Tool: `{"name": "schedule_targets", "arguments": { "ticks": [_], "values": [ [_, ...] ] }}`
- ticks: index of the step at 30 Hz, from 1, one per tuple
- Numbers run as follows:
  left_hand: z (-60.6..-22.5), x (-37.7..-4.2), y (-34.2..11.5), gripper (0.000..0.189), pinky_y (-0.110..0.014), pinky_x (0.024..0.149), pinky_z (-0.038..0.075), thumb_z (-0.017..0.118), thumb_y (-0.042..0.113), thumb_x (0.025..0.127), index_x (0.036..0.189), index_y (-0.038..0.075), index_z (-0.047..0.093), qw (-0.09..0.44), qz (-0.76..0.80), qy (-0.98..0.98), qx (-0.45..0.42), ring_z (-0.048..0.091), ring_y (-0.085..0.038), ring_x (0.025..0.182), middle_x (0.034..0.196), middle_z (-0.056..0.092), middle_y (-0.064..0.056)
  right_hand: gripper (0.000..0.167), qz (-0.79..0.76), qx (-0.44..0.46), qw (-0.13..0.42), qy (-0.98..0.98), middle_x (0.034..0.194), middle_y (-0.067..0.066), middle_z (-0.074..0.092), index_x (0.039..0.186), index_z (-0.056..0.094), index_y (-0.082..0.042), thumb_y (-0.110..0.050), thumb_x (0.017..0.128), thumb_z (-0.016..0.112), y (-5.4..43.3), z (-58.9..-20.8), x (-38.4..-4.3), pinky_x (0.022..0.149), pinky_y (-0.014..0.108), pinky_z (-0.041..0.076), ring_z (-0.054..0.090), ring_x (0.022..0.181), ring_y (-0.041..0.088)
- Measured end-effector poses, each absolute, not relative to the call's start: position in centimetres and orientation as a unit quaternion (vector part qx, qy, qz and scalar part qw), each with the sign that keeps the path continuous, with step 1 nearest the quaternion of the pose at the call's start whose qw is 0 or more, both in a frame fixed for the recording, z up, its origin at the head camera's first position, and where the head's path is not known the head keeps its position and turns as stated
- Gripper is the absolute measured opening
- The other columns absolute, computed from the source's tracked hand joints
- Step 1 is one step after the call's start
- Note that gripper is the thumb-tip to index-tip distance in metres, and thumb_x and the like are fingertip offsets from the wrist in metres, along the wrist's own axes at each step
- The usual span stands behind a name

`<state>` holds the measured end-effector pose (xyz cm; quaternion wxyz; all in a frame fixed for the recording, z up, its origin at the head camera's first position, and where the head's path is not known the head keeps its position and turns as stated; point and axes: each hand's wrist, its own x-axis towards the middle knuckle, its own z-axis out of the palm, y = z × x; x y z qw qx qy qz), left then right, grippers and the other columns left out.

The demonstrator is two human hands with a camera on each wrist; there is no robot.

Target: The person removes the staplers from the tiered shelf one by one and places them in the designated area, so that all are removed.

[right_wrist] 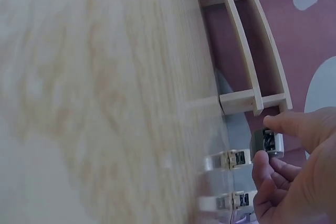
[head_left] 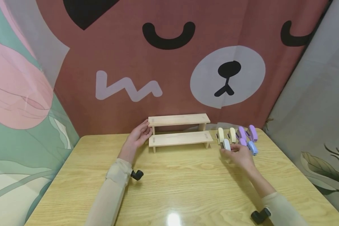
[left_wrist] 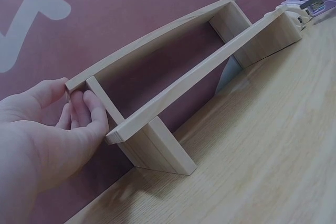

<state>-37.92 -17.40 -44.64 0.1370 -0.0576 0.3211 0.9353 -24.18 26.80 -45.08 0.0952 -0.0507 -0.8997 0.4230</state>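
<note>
A two-tier wooden shelf stands at the back of the table. My left hand grips the left end of its upper board, thumb and fingers around the corner in the left wrist view. My right hand pinches a small white stapler to the right of the shelf; its dark underside shows in the right wrist view. Behind the held stapler are two cream staplers. Beside them are several purple staplers and a blue stapler, partly behind my right hand.
The wooden table runs back to a reddish curtain with a bear face, right behind the shelf. A pale curtain hangs along the right side. Black wrist cameras sit on both sleeves.
</note>
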Motion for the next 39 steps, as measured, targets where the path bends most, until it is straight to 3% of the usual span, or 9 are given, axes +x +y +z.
{"name": "schedule_targets", "arguments": {
  "ticks": [6, 18, 29, 32, 34, 37, 39],
  "values": [
    [-44.7, -38.0, -17.4, 0.045, -0.028, 0.089, 0.052, 0.056, 0.004, 0.105, 0.148, 0.012, 0.048, 0.134, 0.935, 0.324, -0.058, 0.049, -0.016, 0.106, 0.126, 0.047, -0.009, 0.044, 0.403, -0.064, 0.094, -0.908, 0.089, 0.015, 0.070, 0.109, 0.067, 0.011, -0.026, 0.089, 0.081, 27.2, -45.3, -24.1, 0.058, 0.031, 0.051, 0.063, 0.073, 0.021],
    [-44.9, -37.7, -18.0, 0.046, -0.028, 0.090, 0.052, 0.059, 0.003, 0.103, 0.147, 0.011, 0.049, 0.125, 0.935, 0.327, -0.060, 0.050, -0.016, 0.106, 0.123, 0.050, -0.009, 0.038, 0.374, -0.049, 0.070, -0.923, 0.074, 0.005, 0.067, 0.100, 0.068, 0.008, -0.026, 0.088, 0.081, 27.9, -46.3, -25.0, 0.052, 0.032, 0.047, 0.058, 0.061, 0.018],
    [-44.4, -37.0, -19.0, 0.050, -0.029, 0.098, 0.048, 0.058, 0.004, 0.104, 0.152, 0.011, 0.046, 0.081, 0.919, 0.377, -0.077, 0.053, -0.016, 0.104, 0.122, 0.053, -0.008, 0.031, 0.348, -0.005, 0.078, -0.934, 0.079, 0.010, 0.062, 0.095, 0.066, 0.007, -0.020, 0.087, 0.081, 26.8, -46.4, -26.2, 0.058, 0.035, 0.045, 0.054, 0.070, 0.024],
    [-44.0, -36.4, -19.2, 0.050, -0.034, 0.100, 0.049, 0.061, 0.007, 0.103, 0.151, 0.009, 0.049, 0.018, 0.876, 0.474, -0.081, 0.056, -0.022, 0.108, 0.123, 0.057, -0.009, 0.042, 0.329, -0.014, 0.070, -0.942, 0.087, 0.019, 0.064, 0.106, 0.063, 0.009, -0.025, 0.089, 0.080, 26.2, -46.4, -26.3, 0.061, 0.042, 0.048, 0.058, 0.076, 0.031],
    [-43.5, -35.6, -19.4, 0.047, -0.037, 0.098, 0.051, 0.062, 0.012, 0.103, 0.149, 0.008, 0.051, -0.050, 0.812, 0.577, -0.069, 0.059, -0.027, 0.109, 0.122, 0.060, -0.010, 0.056, 0.318, -0.023, 0.076, -0.945, 0.104, 0.028, 0.061, 0.121, 0.056, 0.012, -0.029, 0.091, 0.077, 25.6, -46.2, -26.2, 0.071, 0.052, 0.051, 0.060, 0.090, 0.041],
    [-42.3, -33.8, -19.4, 0.043, -0.044, 0.096, 0.052, 0.061, 0.026, 0.105, 0.144, 0.009, 0.055, -0.170, 0.667, 0.725, -0.028, 0.060, -0.031, 0.111, 0.123, 0.062, -0.010, 0.075, 0.315, -0.028, 0.123, -0.941, 0.130, 0.041, 0.044, 0.141, 0.040, 0.013, -0.035, 0.094, 0.074, 24.5, -45.3, -26.0, 0.085, 0.066, 0.047, 0.052, 0.111, 0.054],
    [-41.3, -32.5, -19.3, 0.047, -0.048, 0.096, 0.049, 0.053, 0.038, 0.107, 0.146, 0.012, 0.053, -0.234, 0.572, 0.786, 0.020, 0.058, -0.031, 0.113, 0.127, 0.059, -0.011, 0.083, 0.322, -0.022, 0.169, -0.931, 0.141, 0.040, 0.032, 0.150, 0.031, 0.008, -0.039, 0.095, 0.072, 23.8, -44.2, -25.9, 0.090, 0.070, 0.043, 0.045, 0.118, 0.057]
  ]
}}
